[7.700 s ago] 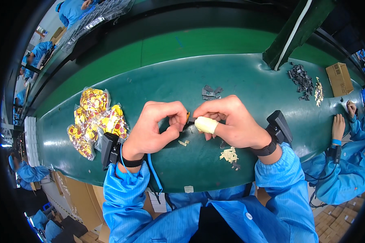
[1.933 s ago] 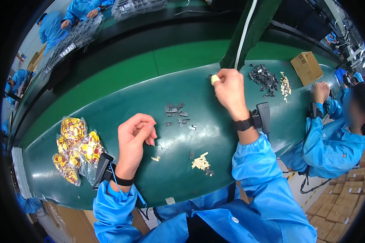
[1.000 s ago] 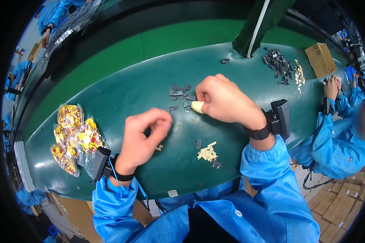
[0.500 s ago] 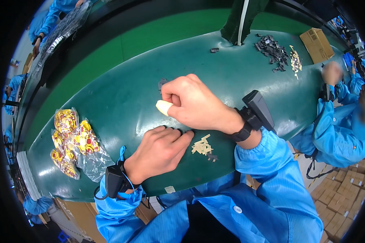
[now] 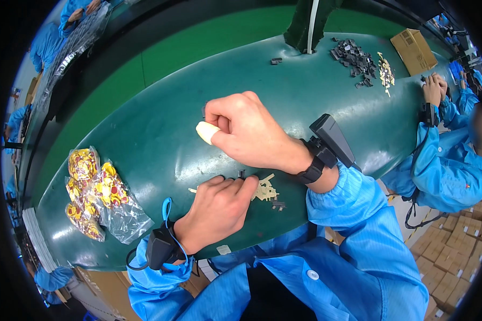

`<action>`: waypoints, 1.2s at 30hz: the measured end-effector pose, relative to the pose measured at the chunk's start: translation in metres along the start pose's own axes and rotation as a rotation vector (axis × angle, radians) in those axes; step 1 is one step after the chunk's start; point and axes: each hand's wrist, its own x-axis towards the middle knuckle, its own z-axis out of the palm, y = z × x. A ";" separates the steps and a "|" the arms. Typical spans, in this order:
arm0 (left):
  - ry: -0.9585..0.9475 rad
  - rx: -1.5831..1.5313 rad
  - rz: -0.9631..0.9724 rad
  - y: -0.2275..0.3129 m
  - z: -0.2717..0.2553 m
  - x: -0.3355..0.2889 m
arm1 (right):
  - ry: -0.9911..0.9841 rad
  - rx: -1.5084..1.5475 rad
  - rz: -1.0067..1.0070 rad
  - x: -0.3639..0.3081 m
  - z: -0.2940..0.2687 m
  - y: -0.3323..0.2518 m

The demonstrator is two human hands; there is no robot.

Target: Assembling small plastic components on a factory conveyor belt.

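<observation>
My left hand [image 5: 217, 206] rests low over the green table, fingers bent and closed. A small dark plastic part [image 5: 241, 174] shows at its thumb and index fingertips. On its other side a thin cream strip [image 5: 193, 190] sticks out by the fingers. Right beside the left hand lies a small pile of cream strips [image 5: 265, 190], with a few dark bits [image 5: 278, 204] below it. My right hand [image 5: 251, 128] is held farther off, fingers curled in and a pale yellow cover on the thumb. Its fingertips are hidden; a dark piece [image 5: 203, 110] peeks out behind them.
Clear bags of yellow and dark red pieces [image 5: 110, 187] lie at left. Far right are a heap of dark parts [image 5: 354, 60], cream strips [image 5: 386, 75] and a cardboard box [image 5: 414, 52]. A post [image 5: 305, 27] stands at the far edge. A co-worker [image 5: 444, 155] sits at right.
My left hand has shifted slightly right, toward the cream pile; the dark part and the strip beside it now show. My right hand stays curled, a little farther left. The co-worker's hands have moved.
</observation>
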 end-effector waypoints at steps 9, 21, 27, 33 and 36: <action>0.084 -0.030 -0.144 0.013 0.007 0.006 | -0.002 0.011 0.051 0.000 0.000 -0.007; 0.114 -0.016 -0.154 0.018 0.013 0.007 | -0.021 0.009 0.069 -0.001 0.003 -0.004; 0.092 -0.026 -0.107 0.017 0.017 0.001 | -0.003 0.001 0.061 0.000 0.004 -0.005; 0.111 -0.015 -0.137 0.019 0.017 0.001 | 0.014 -0.035 0.011 -0.002 0.004 0.000; 0.095 0.044 -0.098 0.016 0.018 -0.001 | 0.006 -0.015 0.047 -0.002 0.003 -0.005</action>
